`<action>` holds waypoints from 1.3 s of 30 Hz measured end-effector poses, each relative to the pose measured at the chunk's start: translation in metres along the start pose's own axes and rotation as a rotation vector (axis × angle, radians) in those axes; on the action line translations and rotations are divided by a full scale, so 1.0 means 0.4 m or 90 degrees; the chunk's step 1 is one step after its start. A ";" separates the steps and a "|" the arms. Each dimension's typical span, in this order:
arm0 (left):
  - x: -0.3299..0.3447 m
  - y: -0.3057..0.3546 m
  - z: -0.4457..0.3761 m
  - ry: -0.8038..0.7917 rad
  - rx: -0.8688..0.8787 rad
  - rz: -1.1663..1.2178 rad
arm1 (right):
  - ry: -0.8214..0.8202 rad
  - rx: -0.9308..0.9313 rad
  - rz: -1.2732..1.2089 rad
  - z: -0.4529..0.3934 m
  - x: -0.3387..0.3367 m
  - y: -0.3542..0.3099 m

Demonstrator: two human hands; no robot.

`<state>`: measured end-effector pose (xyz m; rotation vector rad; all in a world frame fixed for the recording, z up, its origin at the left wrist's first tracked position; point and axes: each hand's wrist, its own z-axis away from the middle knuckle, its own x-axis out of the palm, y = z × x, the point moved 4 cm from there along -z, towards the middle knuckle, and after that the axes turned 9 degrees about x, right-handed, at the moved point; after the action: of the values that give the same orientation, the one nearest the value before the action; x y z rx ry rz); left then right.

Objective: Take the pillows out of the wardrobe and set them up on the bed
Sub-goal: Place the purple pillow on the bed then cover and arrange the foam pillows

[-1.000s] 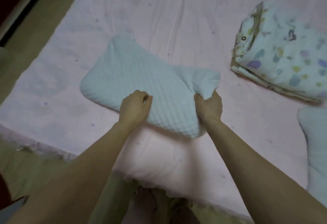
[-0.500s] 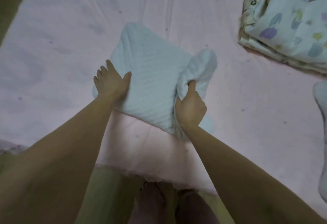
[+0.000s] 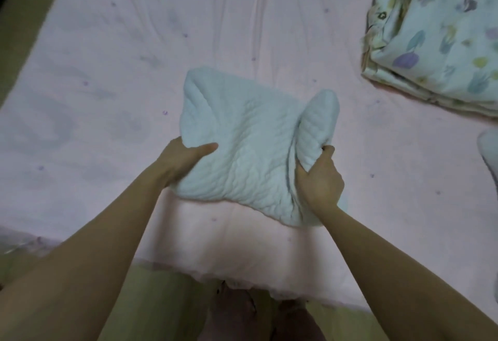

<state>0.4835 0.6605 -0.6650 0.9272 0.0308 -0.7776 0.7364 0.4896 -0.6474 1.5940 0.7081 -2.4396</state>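
Note:
A pale blue quilted pillow (image 3: 250,141) is held a little above the pink bed sheet (image 3: 107,76), near the bed's front edge. My left hand (image 3: 183,157) grips its left side, thumb on top. My right hand (image 3: 319,179) is clenched on the bunched right corner, which sticks up. The pillow is turned with its long side pointing away from me. A second pale blue pillow (image 3: 489,152) shows only as a sliver at the right edge.
A folded quilt (image 3: 442,36) with a pastel flower print lies on the bed at the far right. An olive-green floor strip (image 3: 24,11) runs along the bed's left side. The sheet's frilled front edge (image 3: 242,284) hangs just below my arms.
The pillow has been turned from lying crosswise to pointing away from me and lifted off the sheet. My left hand shifted from its top to gripping its left side.

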 end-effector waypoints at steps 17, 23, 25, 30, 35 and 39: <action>0.359 0.644 0.569 0.078 0.488 -0.428 | 0.104 -0.061 -0.269 0.231 -0.699 0.241; 0.647 0.779 0.719 0.116 0.561 -0.414 | 0.199 -0.024 -0.410 0.176 -0.935 0.563; 0.775 0.833 0.766 0.126 0.577 -0.401 | 0.211 -0.024 -0.428 0.136 -1.010 0.672; 1.072 0.961 0.873 0.109 0.586 -0.407 | 0.210 -0.024 -0.427 0.052 -1.196 0.906; 1.241 1.046 0.935 0.075 0.616 -0.408 | 0.238 -0.005 -0.401 -0.013 -1.349 1.040; 1.302 1.092 0.947 0.042 0.627 -0.409 | 0.157 0.057 -0.337 -0.040 -1.393 1.116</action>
<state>1.0215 0.2327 -0.3003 1.9281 -0.0010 -1.4015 1.1509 0.0298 -0.2914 1.9740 1.2119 -2.6711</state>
